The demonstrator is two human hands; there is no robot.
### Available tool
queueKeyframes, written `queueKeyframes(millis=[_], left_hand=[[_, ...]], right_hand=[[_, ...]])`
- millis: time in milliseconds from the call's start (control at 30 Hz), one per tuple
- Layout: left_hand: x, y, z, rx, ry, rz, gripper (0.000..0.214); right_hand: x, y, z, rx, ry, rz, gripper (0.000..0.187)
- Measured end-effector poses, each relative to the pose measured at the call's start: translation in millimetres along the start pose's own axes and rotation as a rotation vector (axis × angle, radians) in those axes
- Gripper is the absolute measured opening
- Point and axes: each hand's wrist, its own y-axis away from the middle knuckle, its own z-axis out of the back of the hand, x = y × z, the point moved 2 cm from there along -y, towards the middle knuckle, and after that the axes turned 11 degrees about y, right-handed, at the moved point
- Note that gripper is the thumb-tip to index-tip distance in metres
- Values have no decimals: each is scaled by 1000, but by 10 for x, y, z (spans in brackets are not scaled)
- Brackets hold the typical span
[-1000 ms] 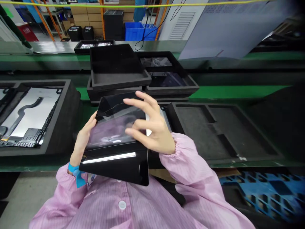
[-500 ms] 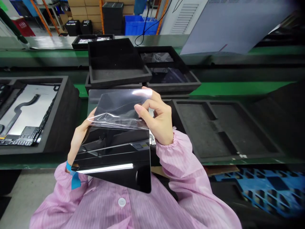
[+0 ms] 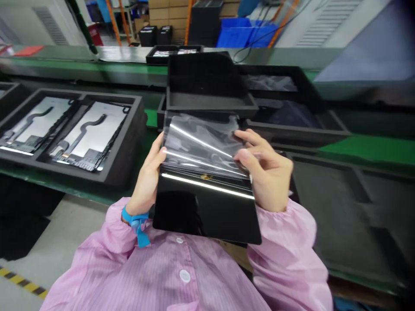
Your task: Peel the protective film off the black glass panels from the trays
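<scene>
A glossy black screen panel (image 3: 207, 211) is held up in front of my chest, tilted. A transparent protective film (image 3: 201, 138) lies over its far half, wrinkled and catching bright reflections; its near edge runs across the panel's middle. My left hand (image 3: 146, 179) is closed around the panel's left edge, thumb near the film's side. At the right, my right hand (image 3: 267, 168) pinches the film by its right edge with thumb and fingers. Whether those fingers also touch the panel, I cannot tell.
On the left, a black foam tray (image 3: 121, 162) holds screen assemblies (image 3: 92, 134) with silver backs and ribbon cables. Stacked foam trays (image 3: 210, 101) stand ahead. Another foam tray (image 3: 330, 198) with recesses lies right. Blue bins (image 3: 235, 32) are behind the bench.
The camera view has turned left, so the scene has shifted right. The panel has levelled out somewhat. The film now lies lower and more wrinkled over the panel, with my right hand still pinching its edge.
</scene>
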Motion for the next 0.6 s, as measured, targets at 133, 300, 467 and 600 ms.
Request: queueKeyframes(millis=[133,300,467,600], left_hand=[[-18,30,-22,40,67,-14,45],[20,18,23,18,171,30,44],[70,-55,91,-104,211,49,50],[-36,-85,137,-195,142,34,54]], right_hand=[[25,9,-18,-16,-52,-29,22],[43,35,-21,-2,-102,3,15],[44,109,14,115,-90,123,12],[82,146,13,335,72,368,22]])
